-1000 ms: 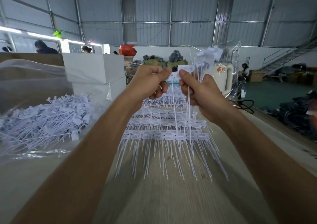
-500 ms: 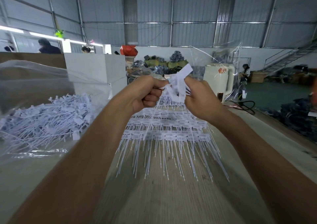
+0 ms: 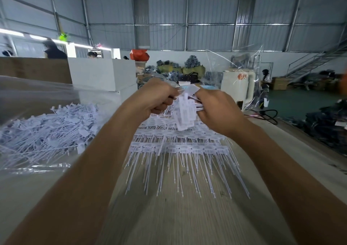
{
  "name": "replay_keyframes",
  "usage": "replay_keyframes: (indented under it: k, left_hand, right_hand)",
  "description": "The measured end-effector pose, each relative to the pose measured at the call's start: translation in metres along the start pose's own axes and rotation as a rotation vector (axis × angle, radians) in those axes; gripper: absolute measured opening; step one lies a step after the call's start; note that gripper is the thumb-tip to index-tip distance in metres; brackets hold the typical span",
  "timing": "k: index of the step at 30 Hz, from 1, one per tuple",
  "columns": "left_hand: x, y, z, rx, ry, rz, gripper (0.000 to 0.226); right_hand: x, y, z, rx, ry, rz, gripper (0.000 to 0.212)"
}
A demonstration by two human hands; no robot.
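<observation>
Both hands are raised over the work and closed on a small bundle of white tag ties (image 3: 185, 113). The left hand (image 3: 155, 99) has its fingers curled round the flat tag ends, and the right hand (image 3: 216, 111) grips the same bundle from the other side, so it sits between the two fists, hanging a little below them and clear of the surface. The bundle is blurred, so how many ties it holds cannot be told. This looks like the step of gathering and squaring a handful before it is laid out. Directly beneath the hands lie the laid rows (image 3: 178, 148) of the same ties, tag heads lined up across and thin tails fanned toward the person. The next move probably calls for lowering the bundle onto them, or spreading it into a further row, with heads level and tails uncrossed. That would need one hand to loosen while the other steadies. Off to the left of the left hand a loose heap (image 3: 47, 130) of ties lies jumbled on clear plastic sheeting (image 3: 37, 92). Everything rests on a pale, wood-grained tabletop (image 3: 187, 222). Beyond the left hand stand white boxes (image 3: 102, 76); beyond the right hand are a white machine (image 3: 237, 87) and a crumpled clear bag (image 3: 244, 61). Farther off are a metal staircase (image 3: 317, 61), piled goods, a few people, and the corrugated metal roof (image 3: 169, 10) of a large hall.
</observation>
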State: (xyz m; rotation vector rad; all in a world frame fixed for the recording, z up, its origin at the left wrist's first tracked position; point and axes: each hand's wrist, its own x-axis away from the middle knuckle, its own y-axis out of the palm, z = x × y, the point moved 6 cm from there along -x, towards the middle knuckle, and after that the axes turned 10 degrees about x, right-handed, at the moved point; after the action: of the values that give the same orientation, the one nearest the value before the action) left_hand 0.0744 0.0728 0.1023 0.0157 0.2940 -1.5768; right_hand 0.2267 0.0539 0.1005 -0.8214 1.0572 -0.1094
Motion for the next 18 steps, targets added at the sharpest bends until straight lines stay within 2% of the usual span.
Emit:
replay_keyframes:
  k: [2, 5, 8, 9, 12, 15, 18]
  left_hand:
    - [0.002, -0.001, 0.006, -0.055, 0.014, -0.012, 0.026]
    - [0.007, -0.001, 0.015, -0.076, 0.044, -0.036, 0.024]
    - [0.01, -0.001, 0.026, -0.078, 0.185, -0.024, 0.03]
    - [0.011, 0.0, 0.029, -0.08, 0.245, 0.008, 0.029]
    - [0.011, 0.007, 0.033, -0.068, 0.387, 0.101, 0.018]
    - [0.012, 0.011, 0.035, -0.013, 0.451, 0.136, 0.013]
    - [0.008, 0.005, 0.034, 0.075, 0.461, 0.139, 0.009]
  right_hand:
    - [-0.001, -0.002, 0.006, 0.035, 0.007, 0.024, 0.036]
    - [0.001, -0.007, 0.045, -0.075, 0.302, 0.087, 0.033]
    - [0.017, -0.007, 0.08, -0.564, 0.662, 0.164, 0.017]
    - [0.019, -0.004, 0.08, -0.735, 0.716, 0.164, 0.021]
    - [0.013, 0.005, 0.056, -1.045, 0.667, 0.032, 0.027]
    - [0.004, 0.015, 0.024, -1.106, 0.557, -0.087, 0.028]
    - [0.0, 0.022, 0.006, -1.123, 0.477, -0.06, 0.029]
